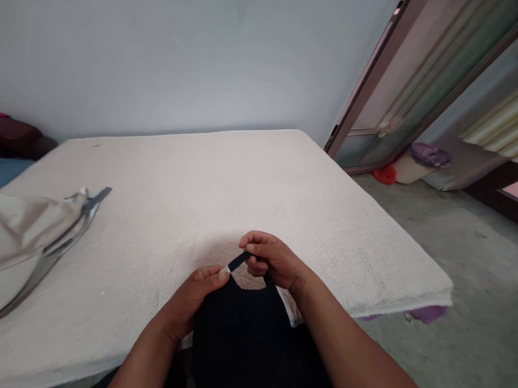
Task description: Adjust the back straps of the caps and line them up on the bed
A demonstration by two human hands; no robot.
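Note:
A dark navy cap (pixel 242 347) is held at the front edge of the white-covered table, its arched back opening facing away from me. Across that opening runs a narrow dark strap (pixel 238 261). My left hand (pixel 205 282) is closed at the strap's left end, thumb on top, beside a small pale piece (pixel 227 270) that is too small to name. My right hand (pixel 267 258) pinches the strap farther right between thumb and fingers. The strap's right end is partly hidden behind the right fingers.
Beige and grey caps (pixel 29 237) lie in a pile at the table's left. The white cloth (pixel 197 180) covers the table up to the wall. To the right are a sliding glass door (pixel 410 79), a bin with a purple bag (pixel 430 154) and a red bag (pixel 385 174).

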